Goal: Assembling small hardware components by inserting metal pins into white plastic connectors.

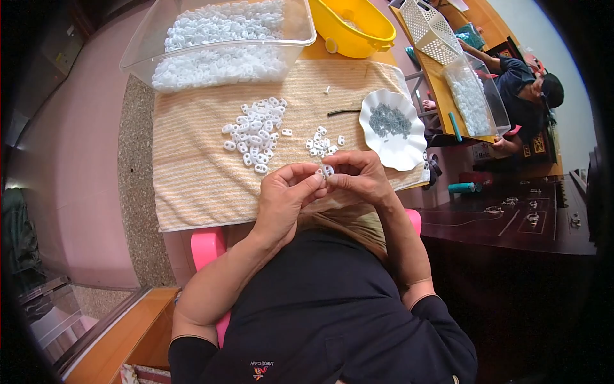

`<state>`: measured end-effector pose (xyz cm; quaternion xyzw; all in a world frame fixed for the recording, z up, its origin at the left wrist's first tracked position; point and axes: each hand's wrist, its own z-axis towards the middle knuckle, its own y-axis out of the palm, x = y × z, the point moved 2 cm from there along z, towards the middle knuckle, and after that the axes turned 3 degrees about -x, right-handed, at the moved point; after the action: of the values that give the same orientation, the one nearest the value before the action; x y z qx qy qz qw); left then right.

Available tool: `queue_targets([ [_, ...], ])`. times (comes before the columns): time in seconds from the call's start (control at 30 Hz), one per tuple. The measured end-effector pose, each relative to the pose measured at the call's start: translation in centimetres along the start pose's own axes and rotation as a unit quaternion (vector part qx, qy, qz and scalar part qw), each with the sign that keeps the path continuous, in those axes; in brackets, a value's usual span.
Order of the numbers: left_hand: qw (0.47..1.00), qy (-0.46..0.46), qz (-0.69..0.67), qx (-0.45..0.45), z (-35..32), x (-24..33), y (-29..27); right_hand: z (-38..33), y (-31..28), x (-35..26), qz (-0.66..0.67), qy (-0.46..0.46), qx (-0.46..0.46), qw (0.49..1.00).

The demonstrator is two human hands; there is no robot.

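Close to the table's near edge, my two hands meet fingertip to fingertip. My right hand (359, 178) pinches a small white oval plastic piece with two holes (328, 171). Thumb and fingers of my left hand (289, 192) close at the same spot, on what looks like another tiny white part (319, 171), mostly hidden. Just beyond the fingers lies a small group of white plastic pieces (318, 142). A larger pile of two-holed white pieces (256, 131) spreads to the left of it. Right of my hands sits a white scalloped plate (409, 149) holding small grey translucent bits (390, 120).
A striped towel (192, 173) covers the table. At the back stand a clear bin (224, 46) full of white pieces and a yellow basin (364, 38). A thin black stick (342, 112) touches the plate. A person (521, 80) works at another table, far right.
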<state>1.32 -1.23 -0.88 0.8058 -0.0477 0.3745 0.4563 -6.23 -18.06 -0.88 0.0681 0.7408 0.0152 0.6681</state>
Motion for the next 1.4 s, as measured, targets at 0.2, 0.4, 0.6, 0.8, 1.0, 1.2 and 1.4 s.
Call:
queue_targets([
  [0.2,1.000,-0.005,-0.003,-0.004,-0.1,0.0,0.1,0.1,0.4,0.0,0.020,-0.016,-0.004,1.000],
  [0.4,1.000,-0.017,-0.005,-0.012,-0.1,0.0,-0.2,0.0,0.6,-0.1,0.042,-0.012,-0.010,0.999],
  [0.6,1.000,-0.027,-0.009,-0.011,-0.2,0.0,-0.3,-0.1,0.7,-0.2,0.054,-0.001,-0.004,0.999],
  [0.8,0.999,-0.038,-0.023,-0.012,-0.3,0.3,-0.2,-0.1,0.7,-0.1,0.064,0.002,0.001,0.998],
  [1.0,0.998,-0.046,-0.048,-0.019,-0.4,0.3,-0.1,-0.2,0.5,0.0,0.064,0.001,0.002,0.998],
  [1.2,0.995,-0.050,-0.078,-0.031,-0.3,0.3,-0.1,-0.2,1.1,-0.6,0.100,-0.002,0.006,0.995],
  [1.4,0.992,-0.066,-0.092,-0.052,-0.3,0.2,0.1,-0.5,0.9,-0.6,0.116,-0.019,0.006,0.993],
])
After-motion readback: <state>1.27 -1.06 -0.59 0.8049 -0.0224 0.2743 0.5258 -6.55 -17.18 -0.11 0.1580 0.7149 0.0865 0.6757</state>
